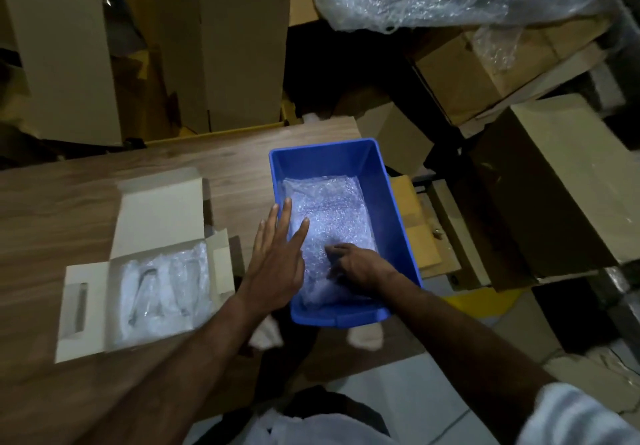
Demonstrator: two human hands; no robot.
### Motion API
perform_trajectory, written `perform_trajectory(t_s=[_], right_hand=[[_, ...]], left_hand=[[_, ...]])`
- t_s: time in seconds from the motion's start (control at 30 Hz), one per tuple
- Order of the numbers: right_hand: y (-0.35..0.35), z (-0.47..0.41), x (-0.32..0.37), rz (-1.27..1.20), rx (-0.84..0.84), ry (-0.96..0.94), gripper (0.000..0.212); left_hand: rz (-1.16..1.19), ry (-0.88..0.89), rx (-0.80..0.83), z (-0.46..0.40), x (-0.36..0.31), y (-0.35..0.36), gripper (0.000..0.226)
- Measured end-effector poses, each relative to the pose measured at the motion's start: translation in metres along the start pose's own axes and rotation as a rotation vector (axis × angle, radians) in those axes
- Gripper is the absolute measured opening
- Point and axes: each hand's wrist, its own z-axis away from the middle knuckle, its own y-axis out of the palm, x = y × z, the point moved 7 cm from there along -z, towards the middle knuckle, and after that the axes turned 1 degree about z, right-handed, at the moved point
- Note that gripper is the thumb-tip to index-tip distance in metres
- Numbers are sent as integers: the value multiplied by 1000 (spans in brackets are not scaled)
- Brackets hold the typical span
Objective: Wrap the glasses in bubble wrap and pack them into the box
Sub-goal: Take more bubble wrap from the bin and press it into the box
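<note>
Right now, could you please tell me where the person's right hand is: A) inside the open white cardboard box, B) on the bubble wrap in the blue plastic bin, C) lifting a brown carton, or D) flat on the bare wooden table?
B: the right hand rests, fingers curled, on the bubble wrap lying inside the blue plastic bin, while the left hand hovers open over the bin's left rim.

The bin (398, 202) sits at the right end of the bench (86, 181), with bubble wrap (332, 209) inside. The open box (159, 216) lies left of the bin.
</note>
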Motion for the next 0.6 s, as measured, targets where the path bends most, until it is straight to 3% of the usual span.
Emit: perform_trajectory(t_s=[0.3, 0.5, 0.6], right_hand=[[-17, 30, -8, -352, -175, 101, 33], [-20, 18, -3, -378, -278, 157, 49], [-17, 10, 3, -318, -217, 170, 55]], left_hand=[[37, -42, 11, -2, 1, -2, 68], [49, -46, 21, -3, -1, -5, 69], [40, -55, 44, -3, 1, -4, 71]])
